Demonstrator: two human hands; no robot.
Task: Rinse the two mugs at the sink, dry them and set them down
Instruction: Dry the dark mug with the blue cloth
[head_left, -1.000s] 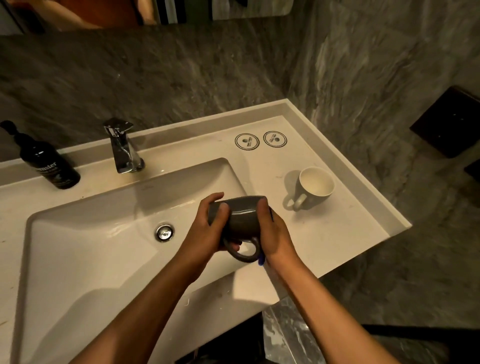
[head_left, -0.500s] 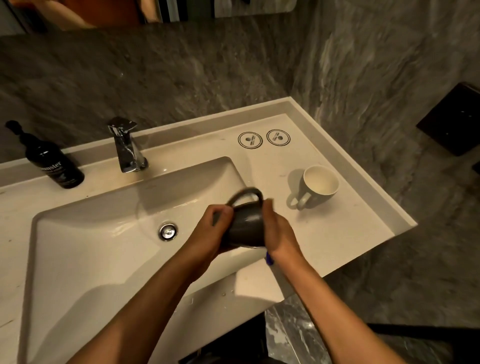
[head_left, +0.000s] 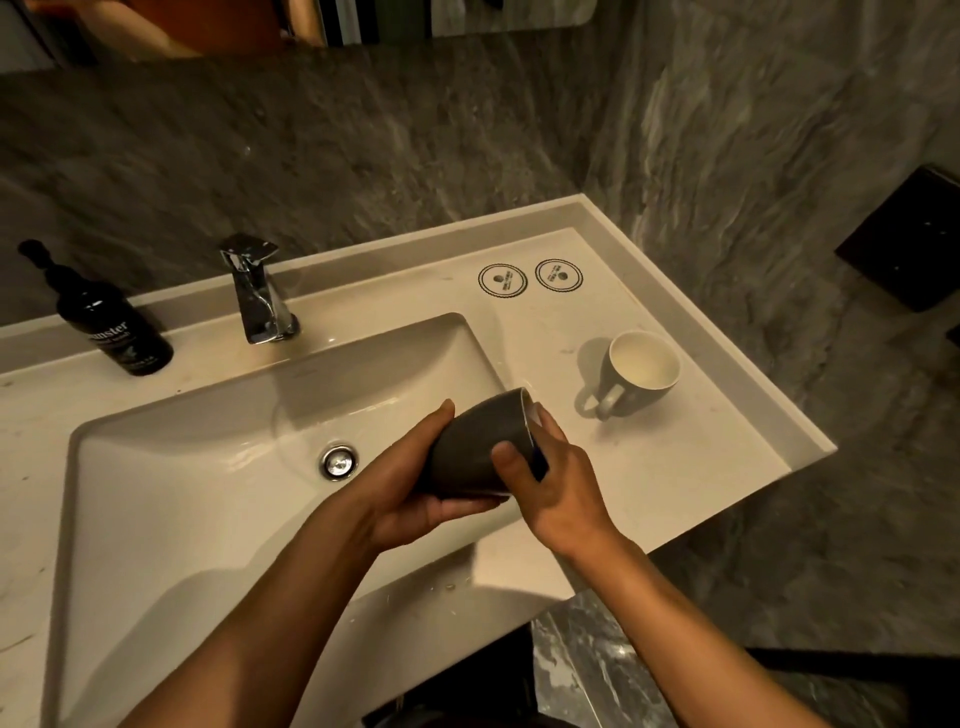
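While both hands' grip clasps the dark mug (head_left: 475, 447) over the basin's right edge (head_left: 488, 358), pale mug (head_left: 636, 371) near counter rim

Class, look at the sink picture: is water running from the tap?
No: the tap shows no stream, while both hands hold the dark mug over the basin.

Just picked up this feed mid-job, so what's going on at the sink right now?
A person holds a dark grey mug on its side in both hands, over the basin's right edge: left hand under its base, right hand at its rim. A second mug stands upright on the counter to the right, untouched. No water is visibly running from the faucet. A dark bottle stands at left.
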